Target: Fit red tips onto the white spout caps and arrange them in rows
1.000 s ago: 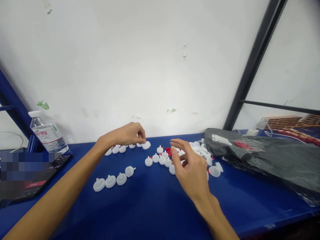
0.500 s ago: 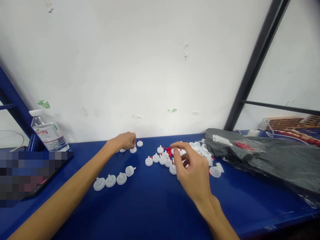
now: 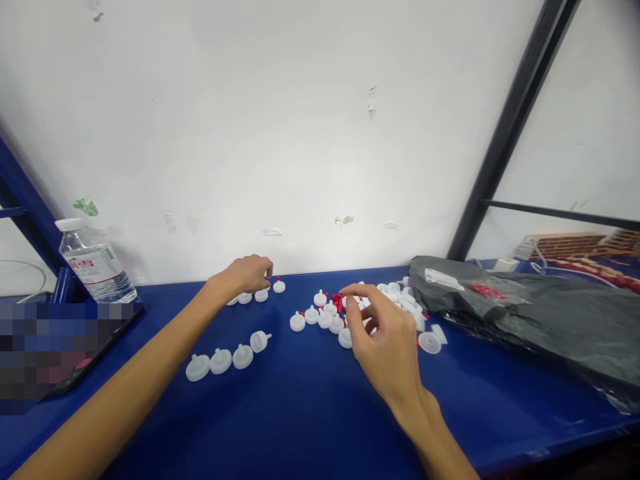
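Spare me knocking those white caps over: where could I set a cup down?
Bare: the blue table between the left forearm and right forearm, nearer than the four-cap row; also right of the latter forearm, nearer than the grey bag. Crowded: the white-and-red pile by the right hand, and the back caps by the left hand.

The bare left hand (image 3: 247, 273), just left of the frame's centre, joins a slim, uncovered left forearm (image 3: 135, 373) running to the lower left corner. The bare right hand (image 3: 387, 337), right of centre, has slender fingers and an uncovered right forearm (image 3: 433, 427).
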{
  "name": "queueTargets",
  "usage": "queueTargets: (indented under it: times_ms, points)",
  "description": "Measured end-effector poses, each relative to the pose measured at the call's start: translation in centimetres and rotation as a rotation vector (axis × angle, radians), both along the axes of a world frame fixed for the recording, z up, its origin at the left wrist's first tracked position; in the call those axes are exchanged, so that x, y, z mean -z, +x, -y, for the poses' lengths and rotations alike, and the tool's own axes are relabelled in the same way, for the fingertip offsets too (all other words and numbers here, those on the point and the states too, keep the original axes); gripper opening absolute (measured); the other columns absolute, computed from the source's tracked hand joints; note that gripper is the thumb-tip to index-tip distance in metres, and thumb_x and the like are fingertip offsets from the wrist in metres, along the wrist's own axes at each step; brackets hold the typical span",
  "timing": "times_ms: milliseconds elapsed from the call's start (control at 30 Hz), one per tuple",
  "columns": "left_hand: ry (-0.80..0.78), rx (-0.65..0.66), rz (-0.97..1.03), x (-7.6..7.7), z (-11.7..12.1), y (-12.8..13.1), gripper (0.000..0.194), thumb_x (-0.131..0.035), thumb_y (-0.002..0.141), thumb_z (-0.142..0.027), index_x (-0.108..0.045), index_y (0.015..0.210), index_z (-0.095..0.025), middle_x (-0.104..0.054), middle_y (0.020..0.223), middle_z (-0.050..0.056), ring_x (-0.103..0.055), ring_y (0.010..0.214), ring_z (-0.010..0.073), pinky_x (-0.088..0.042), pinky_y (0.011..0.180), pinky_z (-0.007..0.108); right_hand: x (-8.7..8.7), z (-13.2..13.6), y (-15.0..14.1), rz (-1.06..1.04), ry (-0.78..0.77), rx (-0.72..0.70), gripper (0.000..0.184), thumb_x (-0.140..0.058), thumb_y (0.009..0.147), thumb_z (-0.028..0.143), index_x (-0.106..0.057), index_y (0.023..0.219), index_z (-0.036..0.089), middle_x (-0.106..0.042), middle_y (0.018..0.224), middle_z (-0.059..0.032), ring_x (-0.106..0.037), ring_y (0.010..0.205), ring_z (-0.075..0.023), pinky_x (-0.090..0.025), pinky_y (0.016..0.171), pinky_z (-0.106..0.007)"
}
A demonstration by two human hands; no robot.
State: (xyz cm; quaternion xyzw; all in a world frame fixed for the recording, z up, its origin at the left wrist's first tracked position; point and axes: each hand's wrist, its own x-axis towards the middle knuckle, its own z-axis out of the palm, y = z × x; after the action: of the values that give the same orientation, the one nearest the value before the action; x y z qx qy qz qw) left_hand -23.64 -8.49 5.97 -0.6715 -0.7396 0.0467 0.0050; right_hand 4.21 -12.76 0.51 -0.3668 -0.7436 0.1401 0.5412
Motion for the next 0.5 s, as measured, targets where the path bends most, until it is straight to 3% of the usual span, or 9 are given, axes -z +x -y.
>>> queueTargets:
  times_ms: [100, 200, 300, 400, 500]
  points:
    - [-0.031, 0.108, 0.112, -1.0, 0.6, 1.4, 0.032, -0.06, 0.085, -0.045, -0.073, 0.107, -0.024, -0.073, 0.106, 0.007, -0.068, 0.089, 0.0219, -0.048, 0.068, 0.027, 0.0, 0.0, 0.0, 0.0, 0.008, 0.004, 0.015, -0.054, 0.097, 0.024, -0.068, 0.101, 0.025, -0.073, 0.088, 0.0028, -0.061, 0.059, -0.0109, -0.047, 0.063, -0.025]
    - [-0.197, 0.242, 0.324, -1.2, 1.1, 3.1, 0.039, -0.066, 0.08, -0.057, -0.074, 0.101, -0.025, -0.074, 0.089, 0.003, -0.066, 0.07, 0.017, -0.046, 0.058, 0.024, 0.1, -0.1, 0.0, 0.003, 0.007, 0.001, 0.016, -0.054, 0.097, 0.024, -0.068, 0.101, 0.026, -0.073, 0.089, 0.0026, -0.061, 0.059, -0.0111, -0.047, 0.064, -0.025]
    - [-0.334, 0.303, 0.457, -0.3, 0.9, 4.3, 0.031, -0.074, 0.073, -0.047, -0.075, 0.088, -0.02, -0.073, 0.075, 0.003, -0.062, 0.057, 0.0153, -0.043, 0.052, 0.025, 0.2, -0.2, 0.0, 0.006, 0.004, 0.002, 0.015, -0.054, 0.096, 0.024, -0.068, 0.101, 0.026, -0.073, 0.089, 0.0023, -0.061, 0.058, -0.0111, -0.047, 0.064, -0.026]
    - [-0.316, 0.308, 0.478, 0.5, 0.5, 4.7, 0.017, -0.074, 0.071, -0.033, -0.071, 0.071, -0.016, -0.07, 0.066, 0.002, -0.06, 0.053, 0.0142, -0.044, 0.051, 0.025, 0.3, -0.3, 0.1, 0.016, -0.004, 0.0, 0.015, -0.054, 0.097, 0.024, -0.068, 0.102, 0.026, -0.073, 0.088, 0.0022, -0.061, 0.058, -0.0114, -0.047, 0.065, -0.026]
    - [-0.283, 0.302, 0.477, 0.4, 0.5, 4.6, 0.014, -0.073, 0.071, -0.029, -0.071, 0.068, -0.016, -0.069, 0.063, 0.002, -0.058, 0.052, 0.0139, -0.044, 0.052, 0.026, 0.3, -0.3, 0.0, 0.032, -0.021, -0.006, 0.015, -0.054, 0.096, 0.024, -0.068, 0.101, 0.027, -0.073, 0.087, 0.0031, -0.062, 0.059, -0.0115, -0.047, 0.065, -0.026]
